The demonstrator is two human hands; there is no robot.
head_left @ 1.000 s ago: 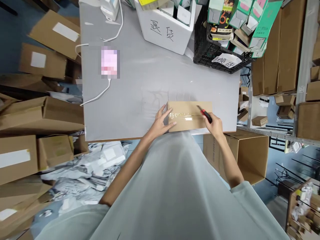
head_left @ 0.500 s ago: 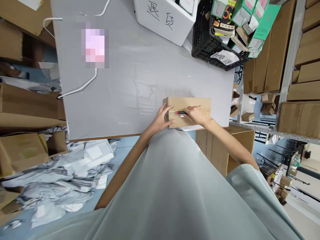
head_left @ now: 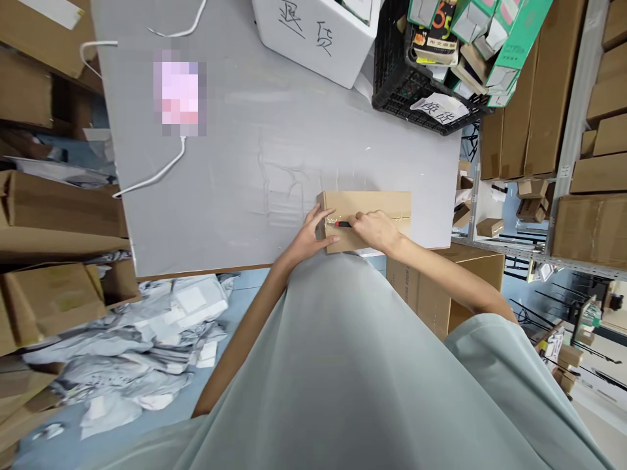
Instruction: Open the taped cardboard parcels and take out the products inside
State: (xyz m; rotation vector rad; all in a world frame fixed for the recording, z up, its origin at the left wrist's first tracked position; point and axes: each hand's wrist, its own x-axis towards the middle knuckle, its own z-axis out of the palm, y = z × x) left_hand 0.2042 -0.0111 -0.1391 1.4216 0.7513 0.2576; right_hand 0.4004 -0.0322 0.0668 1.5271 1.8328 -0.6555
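Note:
A small brown cardboard box (head_left: 379,203), taped along its top seam, lies at the near edge of the grey table (head_left: 245,163). My left hand (head_left: 309,236) grips the box's left end, fingers wrapped over the corner. My right hand (head_left: 376,230) rests on top of the box, closed round a red and black utility knife (head_left: 341,224) whose tip points left along the tape seam, close to my left fingers.
A white foam box (head_left: 313,36) with handwriting and a black crate (head_left: 416,91) of green cartons stand at the table's far side. A white cable (head_left: 157,173) trails left. Cardboard boxes line both sides; an open carton (head_left: 441,294) stands right below the table edge.
My right hand has carried the knife from the box's right end leftward along the seam, to near my left hand. The left hand has stayed on the box's left end.

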